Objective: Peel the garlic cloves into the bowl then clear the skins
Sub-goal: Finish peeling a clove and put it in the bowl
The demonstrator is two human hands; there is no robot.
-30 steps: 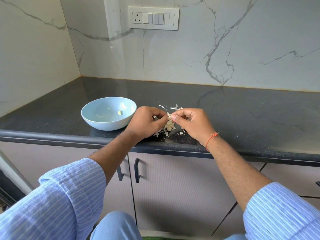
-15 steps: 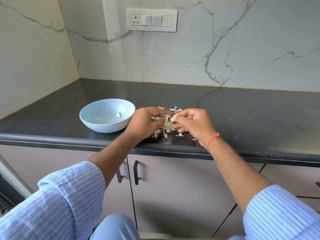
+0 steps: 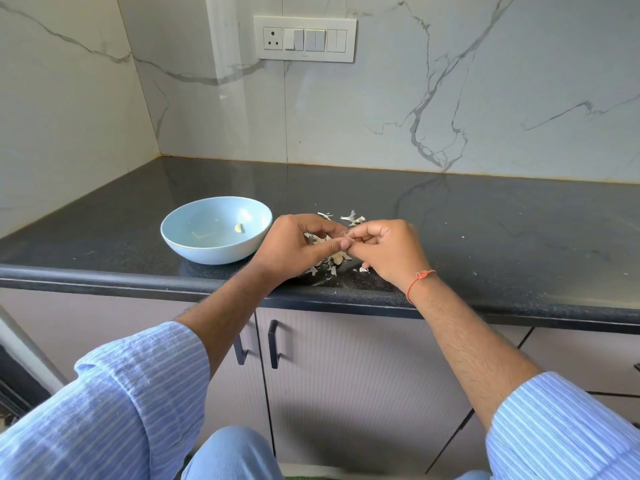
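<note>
A pale blue bowl (image 3: 180, 237) stands on the dark countertop (image 3: 485, 237) near its front edge, with one peeled garlic clove (image 3: 239, 228) inside. Just right of the bowl, my left hand (image 3: 294, 247) and my right hand (image 3: 388, 249) meet fingertip to fingertip over a heap of papery garlic skins (image 3: 337, 259). Both hands pinch a small garlic clove between thumbs and fingers; the clove itself is almost fully hidden by the fingers. More loose skins (image 3: 351, 218) lie just behind the hands.
The counter runs back to a marble wall with a switch panel (image 3: 304, 39) and meets a side wall at the left. Small skin flecks (image 3: 464, 236) dot the counter to the right. Cabinet doors with dark handles (image 3: 273, 344) sit below the counter edge.
My hands have stayed together over the skin heap, with small finger shifts on the clove. The view has tilted up slightly, so everything sits a little lower.
</note>
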